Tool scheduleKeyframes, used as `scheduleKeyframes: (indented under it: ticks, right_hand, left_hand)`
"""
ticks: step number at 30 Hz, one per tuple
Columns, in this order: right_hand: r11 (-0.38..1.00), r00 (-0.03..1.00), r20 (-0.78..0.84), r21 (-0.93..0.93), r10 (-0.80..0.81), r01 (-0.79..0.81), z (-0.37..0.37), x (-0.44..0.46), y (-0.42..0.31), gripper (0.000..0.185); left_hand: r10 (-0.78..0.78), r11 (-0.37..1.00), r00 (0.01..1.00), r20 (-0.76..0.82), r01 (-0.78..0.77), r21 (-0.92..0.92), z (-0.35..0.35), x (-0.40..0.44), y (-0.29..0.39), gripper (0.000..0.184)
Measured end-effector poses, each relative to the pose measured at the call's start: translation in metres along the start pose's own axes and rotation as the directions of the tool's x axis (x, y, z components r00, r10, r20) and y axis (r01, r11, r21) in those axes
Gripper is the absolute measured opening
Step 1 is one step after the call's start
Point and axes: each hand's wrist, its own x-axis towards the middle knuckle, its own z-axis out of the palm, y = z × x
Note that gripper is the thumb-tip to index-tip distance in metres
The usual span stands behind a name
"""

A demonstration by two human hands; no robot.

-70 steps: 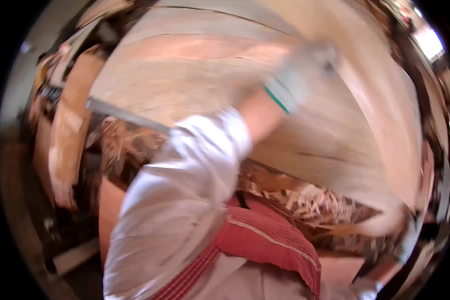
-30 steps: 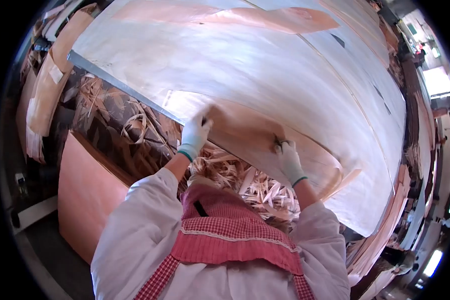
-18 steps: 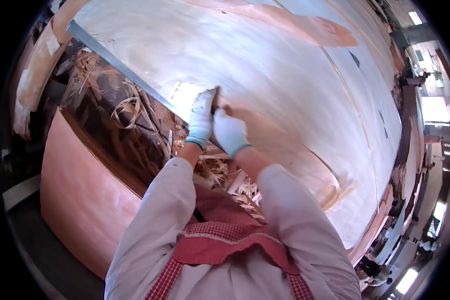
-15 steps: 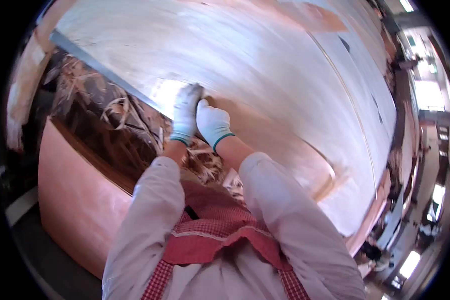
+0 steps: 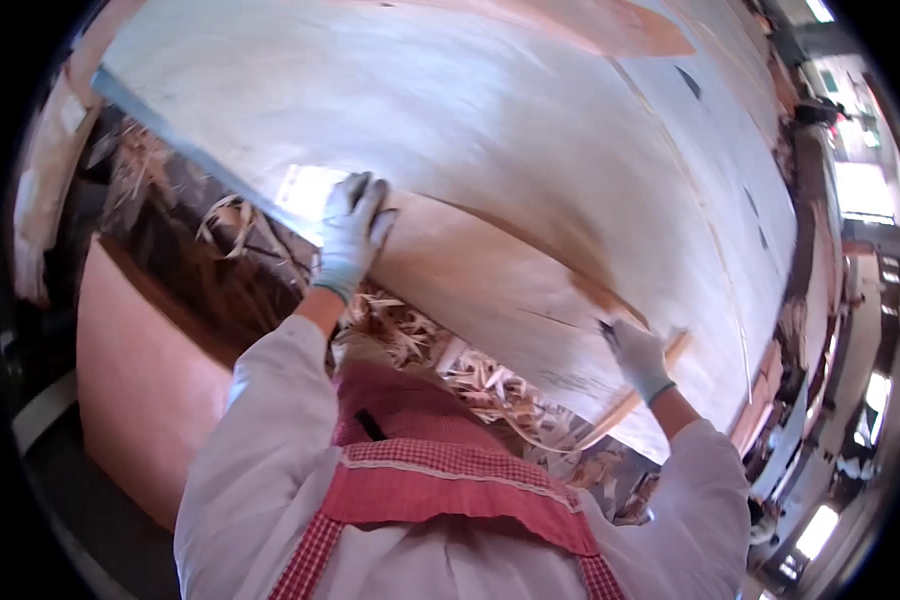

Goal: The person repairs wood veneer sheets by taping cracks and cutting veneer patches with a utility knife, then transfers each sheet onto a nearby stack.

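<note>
My gloved left hand (image 5: 355,225) lies with its fingers spread at the left end of a light brown veneer piece (image 5: 470,270). The piece rests along the near edge of a large pale sheet (image 5: 420,100). Farther right, my gloved right hand (image 5: 638,355) is closed at the piece's right part. A small dark thing (image 5: 607,332) shows at its fingertips, too little to identify. Beside this hand, a narrow curled strip (image 5: 625,408) hangs over the sheet's near edge.
Curly wood shavings (image 5: 500,385) lie below the sheet's near edge. A curved pink board (image 5: 140,390) stands at lower left. An orange-pink veneer piece (image 5: 610,25) lies on the far part of the sheet. Stacked veneer (image 5: 810,260) stands at right.
From being together near the left end of the brown piece, my hands have parted. My right hand has moved right along it; my left hand has shifted slightly left and its fingers have spread.
</note>
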Motion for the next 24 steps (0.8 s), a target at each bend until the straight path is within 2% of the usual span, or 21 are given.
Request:
scheduleKeyframes:
  ticks: [1, 2, 3, 4, 5, 6, 7, 8, 10, 11, 12, 13, 15, 17, 18, 19, 20, 22, 24]
  right_hand:
    - [0.987, 0.931, -0.347, 0.069, -0.114, 0.147, -0.016, 0.045, -0.05, 0.018]
    - [0.969, 0.96, -0.273, 0.216, -0.058, 0.12, -0.009, 0.079, -0.08, 0.016]
    - [0.975, 0.985, -0.157, 0.196, -0.07, 0.101, -0.016, 0.122, -0.111, 0.016]
    - [0.971, 0.993, -0.108, 0.229, -0.047, 0.071, -0.029, 0.161, -0.146, 0.017]
    - [0.927, 0.958, -0.263, 0.318, -0.116, 0.199, -0.04, 0.196, -0.177, 0.017]
    - [0.954, 0.938, -0.277, 0.158, -0.207, 0.257, -0.042, 0.226, -0.203, 0.015]
    - [0.934, 0.902, -0.299, 0.078, -0.311, 0.348, -0.047, 0.251, -0.226, 0.013]
    - [0.904, 0.859, -0.309, -0.004, -0.408, 0.428, -0.051, 0.269, -0.247, 0.011]
    - [0.896, 0.902, -0.145, -0.256, -0.408, 0.364, -0.049, 0.288, -0.282, 0.008]
    - [0.906, 0.9, -0.149, -0.186, -0.409, 0.38, -0.047, 0.289, -0.276, 0.009]
    - [0.913, 0.903, -0.143, -0.115, -0.404, 0.39, -0.047, 0.283, -0.266, 0.009]
    - [0.918, 0.908, -0.141, -0.049, -0.396, 0.393, -0.044, 0.276, -0.252, 0.009]
    - [0.967, 0.966, -0.078, 0.049, -0.246, 0.25, -0.035, 0.24, -0.198, 0.011]
    - [0.98, 0.99, -0.127, 0.178, -0.066, 0.089, -0.033, 0.167, -0.128, 0.021]
    - [0.953, 0.958, 0.162, 0.155, 0.236, -0.261, -0.018, 0.132, -0.095, 0.025]
    - [0.979, 0.941, 0.282, 0.034, 0.185, -0.202, -0.018, 0.075, -0.068, 0.03]
    - [0.933, 0.924, 0.182, 0.073, 0.336, -0.354, 0.012, 0.026, -0.063, 0.028]
    - [0.775, 0.795, -0.038, 0.256, 0.605, -0.578, 0.07, -0.072, -0.054, 0.026]
    - [0.632, 0.651, 0.093, 0.169, 0.754, -0.756, 0.082, -0.098, -0.062, 0.022]
  left_hand:
    - [-0.013, 1.0, 1.0, 0.009, 0.013, -0.013, -0.001, 0.0, -0.001, 0.045]
    - [-0.023, 0.999, 1.0, 0.011, 0.023, -0.029, -0.003, 0.0, -0.002, 0.046]
    - [-0.022, 1.0, 0.999, 0.041, 0.023, -0.02, -0.005, 0.0, -0.004, 0.054]
    - [-0.023, 1.0, 0.997, 0.069, 0.024, -0.016, -0.007, 0.002, -0.005, 0.062]
    - [-0.046, 0.998, 0.995, 0.084, 0.049, -0.032, -0.013, 0.004, -0.002, 0.07]
    - [-0.067, 0.996, 0.992, 0.103, 0.072, -0.052, -0.019, 0.006, 0.0, 0.078]
    - [-0.078, 0.995, 0.989, 0.124, 0.085, -0.053, -0.014, 0.003, -0.006, 0.085]
    - [-0.123, 0.989, 0.984, 0.131, 0.132, -0.069, -0.015, 0.003, -0.007, 0.084]
    - [-0.2, 0.969, 0.966, 0.162, 0.219, -0.114, -0.013, 0.004, -0.005, 0.081]
    - [-0.104, 0.987, 0.988, 0.116, 0.117, -0.11, -0.013, 0.004, -0.007, 0.079]
    - [-0.123, 0.991, 0.976, 0.18, 0.131, -0.033, -0.019, 0.005, -0.002, 0.078]
    - [-0.096, 0.993, 0.982, 0.162, 0.105, -0.048, -0.016, 0.004, -0.005, 0.076]
    - [-0.091, 0.994, 0.984, 0.154, 0.099, -0.043, -0.01, 0.003, -0.004, 0.073]
    - [-0.104, 0.994, 0.98, 0.17, 0.108, -0.015, -0.014, 0.007, 0.003, 0.071]
    - [-0.095, 0.995, 0.98, 0.174, 0.098, -0.009, -0.014, 0.007, 0.006, 0.071]
    - [-0.077, 0.996, 0.984, 0.163, 0.082, -0.023, -0.013, 0.005, 0.006, 0.071]
    - [-0.062, 0.997, 0.988, 0.143, 0.067, -0.033, -0.011, 0.005, 0.004, 0.071]
    - [-0.018, 1.0, 0.991, 0.13, 0.018, 0.003, -0.009, 0.005, 0.003, 0.07]
    - [-0.005, 0.999, 0.99, 0.139, -0.001, 0.041, -0.009, 0.004, 0.003, 0.069]
